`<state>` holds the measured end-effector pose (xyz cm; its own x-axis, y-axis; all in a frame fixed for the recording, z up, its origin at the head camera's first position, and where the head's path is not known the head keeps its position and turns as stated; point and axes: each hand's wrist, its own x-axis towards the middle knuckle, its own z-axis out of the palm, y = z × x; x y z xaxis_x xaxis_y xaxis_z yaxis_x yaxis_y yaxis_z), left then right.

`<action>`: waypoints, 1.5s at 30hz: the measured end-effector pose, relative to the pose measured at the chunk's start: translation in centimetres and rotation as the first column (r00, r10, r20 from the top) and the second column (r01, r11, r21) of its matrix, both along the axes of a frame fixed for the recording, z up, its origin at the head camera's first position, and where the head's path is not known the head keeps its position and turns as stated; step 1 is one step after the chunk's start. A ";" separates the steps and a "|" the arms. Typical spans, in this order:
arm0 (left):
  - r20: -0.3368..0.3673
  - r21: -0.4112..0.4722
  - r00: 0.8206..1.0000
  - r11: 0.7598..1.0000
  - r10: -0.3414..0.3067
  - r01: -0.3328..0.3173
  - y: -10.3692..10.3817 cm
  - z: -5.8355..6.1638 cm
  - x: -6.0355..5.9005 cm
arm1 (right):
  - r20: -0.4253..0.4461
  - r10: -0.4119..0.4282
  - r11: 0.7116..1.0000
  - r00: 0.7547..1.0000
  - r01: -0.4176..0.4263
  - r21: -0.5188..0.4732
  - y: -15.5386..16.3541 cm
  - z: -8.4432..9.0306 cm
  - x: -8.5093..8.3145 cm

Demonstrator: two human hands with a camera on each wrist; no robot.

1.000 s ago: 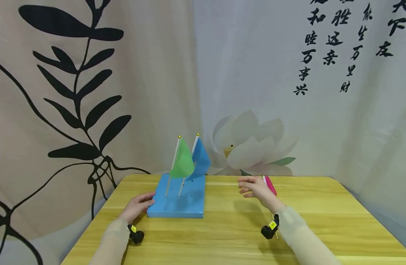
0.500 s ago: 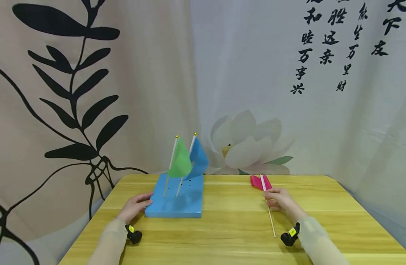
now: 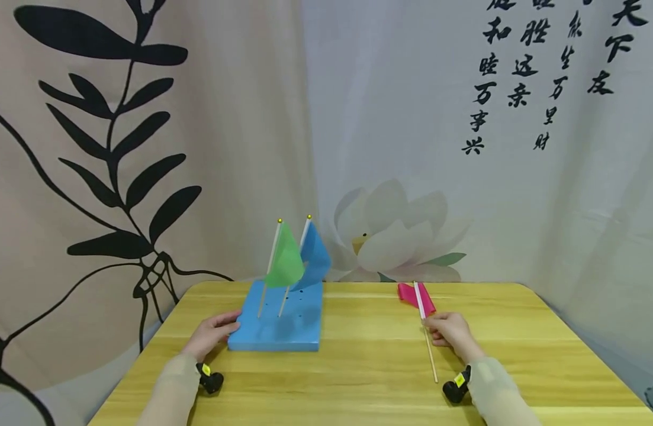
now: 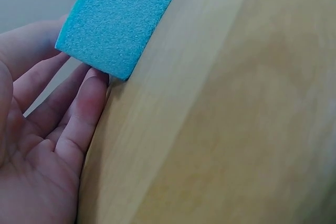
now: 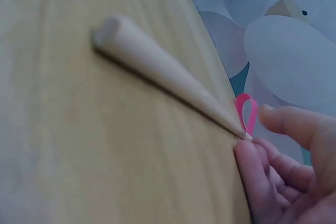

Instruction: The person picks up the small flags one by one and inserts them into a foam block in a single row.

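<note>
The right hand [image 3: 453, 332] is sitting slightly lower on the stick [image 3: 430, 358] of the pink flag [image 3: 425, 302] than half a second ago, when it was touching just under the cloth; a second ago it was hovering beside the flag. Its fingertips are now pinching the stick. The pink flag is lying where it was, on the right side of the tabletop [image 3: 374, 355], its cloth pointing toward the far edge. The left hand [image 3: 213, 334] is staying at the left edge of the blue board [image 3: 299, 331], its fingers touching the side, relaxed and slightly apart. A green flag [image 3: 285, 260] and a blue flag [image 3: 317, 254] are standing in the board, leaning a little.

The tabletop is showing pale yellow wood grain. Behind it, a light curtain [image 3: 251, 118] is hanging, bearing a black plant print [image 3: 150, 130], a pale lotus [image 3: 398, 251] and columns of black Chinese writing [image 3: 523, 65].
</note>
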<state>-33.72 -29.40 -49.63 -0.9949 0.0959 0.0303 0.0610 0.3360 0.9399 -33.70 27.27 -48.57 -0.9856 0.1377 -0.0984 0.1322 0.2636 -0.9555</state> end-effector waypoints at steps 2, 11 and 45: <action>0.001 -0.001 1.000 1.000 -0.006 0.006 0.0 -0.1 0.1 | 0.003 -0.001 0.999 1.000 0.000 0.032 -0.1 -0.2 -0.1; 0.005 -0.007 1.000 1.000 0.013 -0.013 -0.1 -0.2 0.0 | 0.014 0.010 0.990 1.000 -0.012 0.143 -0.5 0.1 -0.2; 0.006 -0.031 1.000 1.000 -0.002 0.002 0.3 0.5 0.1 | 0.086 0.164 0.984 0.983 -0.157 -0.081 1.8 0.9 -0.6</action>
<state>-33.57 -29.11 -49.18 -0.9949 0.0984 0.0216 0.0563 0.3652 0.9292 -34.34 29.03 -47.64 -0.9806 -0.0327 -0.1934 0.1818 0.2179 -0.9589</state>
